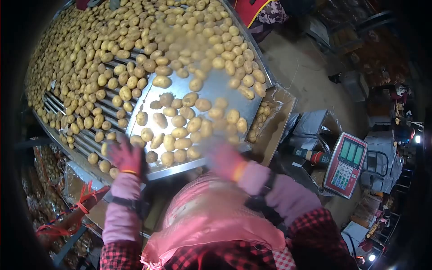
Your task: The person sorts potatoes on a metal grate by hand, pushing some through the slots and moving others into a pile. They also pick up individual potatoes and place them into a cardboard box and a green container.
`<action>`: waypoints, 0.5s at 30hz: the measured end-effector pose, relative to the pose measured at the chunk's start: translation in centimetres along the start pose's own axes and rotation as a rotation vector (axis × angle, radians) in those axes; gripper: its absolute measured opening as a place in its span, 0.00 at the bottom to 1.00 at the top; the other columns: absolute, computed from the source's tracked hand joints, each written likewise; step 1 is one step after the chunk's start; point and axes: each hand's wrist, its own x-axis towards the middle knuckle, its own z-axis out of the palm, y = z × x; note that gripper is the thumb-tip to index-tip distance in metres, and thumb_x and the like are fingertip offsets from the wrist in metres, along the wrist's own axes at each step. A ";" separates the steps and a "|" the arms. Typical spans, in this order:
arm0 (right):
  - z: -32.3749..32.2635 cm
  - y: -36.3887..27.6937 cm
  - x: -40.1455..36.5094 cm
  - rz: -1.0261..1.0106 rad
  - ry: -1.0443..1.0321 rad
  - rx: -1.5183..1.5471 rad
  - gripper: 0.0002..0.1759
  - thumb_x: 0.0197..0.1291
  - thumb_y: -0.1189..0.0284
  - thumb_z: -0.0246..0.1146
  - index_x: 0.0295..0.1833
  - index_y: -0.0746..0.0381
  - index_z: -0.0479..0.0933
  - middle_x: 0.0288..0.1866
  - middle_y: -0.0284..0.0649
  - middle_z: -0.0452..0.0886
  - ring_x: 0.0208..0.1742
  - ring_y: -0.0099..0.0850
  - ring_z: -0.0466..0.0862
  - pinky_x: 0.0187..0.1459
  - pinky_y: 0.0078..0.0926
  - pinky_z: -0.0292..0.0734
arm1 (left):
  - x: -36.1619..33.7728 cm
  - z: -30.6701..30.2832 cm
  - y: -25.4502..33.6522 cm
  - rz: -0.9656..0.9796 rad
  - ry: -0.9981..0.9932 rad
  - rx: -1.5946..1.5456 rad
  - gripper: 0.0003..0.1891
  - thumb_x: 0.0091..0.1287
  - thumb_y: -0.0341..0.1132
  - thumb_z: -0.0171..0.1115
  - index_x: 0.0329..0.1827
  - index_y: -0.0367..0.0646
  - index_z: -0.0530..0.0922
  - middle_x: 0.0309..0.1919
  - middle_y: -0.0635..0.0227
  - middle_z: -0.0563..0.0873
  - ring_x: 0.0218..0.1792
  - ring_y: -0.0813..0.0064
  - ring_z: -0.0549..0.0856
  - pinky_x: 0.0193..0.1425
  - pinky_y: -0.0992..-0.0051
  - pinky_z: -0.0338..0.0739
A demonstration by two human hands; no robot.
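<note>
Many potatoes (178,121) lie on a flat metal tray (245,108) in front of me and on the slatted bars behind it. My left hand (126,155), in a pink glove with dark fingertips, is at the tray's near left corner. Its fingers stretch forward among a few potatoes, and nothing is visibly gripped. At the tray's near edge, my right hand (223,158), also gloved, reaches toward the potatoes at the right. Motion blurs its fingers, so I cannot make out whether they hold one.
Right of the tray stands a cardboard box (282,105) with potatoes in it. A red and white digital scale (345,165) is farther right. Another person in a red vest (249,11) stands by the far side. Red ties (84,198) hang from a bar at lower left.
</note>
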 end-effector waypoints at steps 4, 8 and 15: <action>-2.5 1.6 6.9 0.012 0.015 -0.111 0.27 0.59 0.60 0.68 0.63 0.58 0.78 0.71 0.46 0.75 0.75 0.46 0.71 0.76 0.47 0.63 | -4.8 -4.0 6.1 0.550 -0.124 -0.521 0.34 0.70 0.38 0.65 0.80 0.47 0.67 0.80 0.41 0.61 0.81 0.40 0.58 0.83 0.49 0.52; -5.7 8.8 4.6 0.417 0.365 -0.257 0.31 0.59 0.59 0.69 0.67 0.60 0.75 0.68 0.51 0.75 0.71 0.52 0.72 0.72 0.50 0.65 | -2.0 -5.8 2.6 0.437 0.168 -0.637 0.29 0.70 0.36 0.64 0.74 0.38 0.73 0.76 0.41 0.66 0.76 0.41 0.66 0.81 0.52 0.59; -4.7 11.7 -5.8 0.693 0.657 -0.212 0.40 0.59 0.59 0.69 0.75 0.61 0.68 0.74 0.55 0.70 0.74 0.56 0.69 0.75 0.56 0.61 | -5.6 0.0 5.1 0.195 -0.130 -0.492 0.56 0.61 0.57 0.72 0.81 0.30 0.53 0.77 0.28 0.57 0.77 0.24 0.56 0.82 0.42 0.50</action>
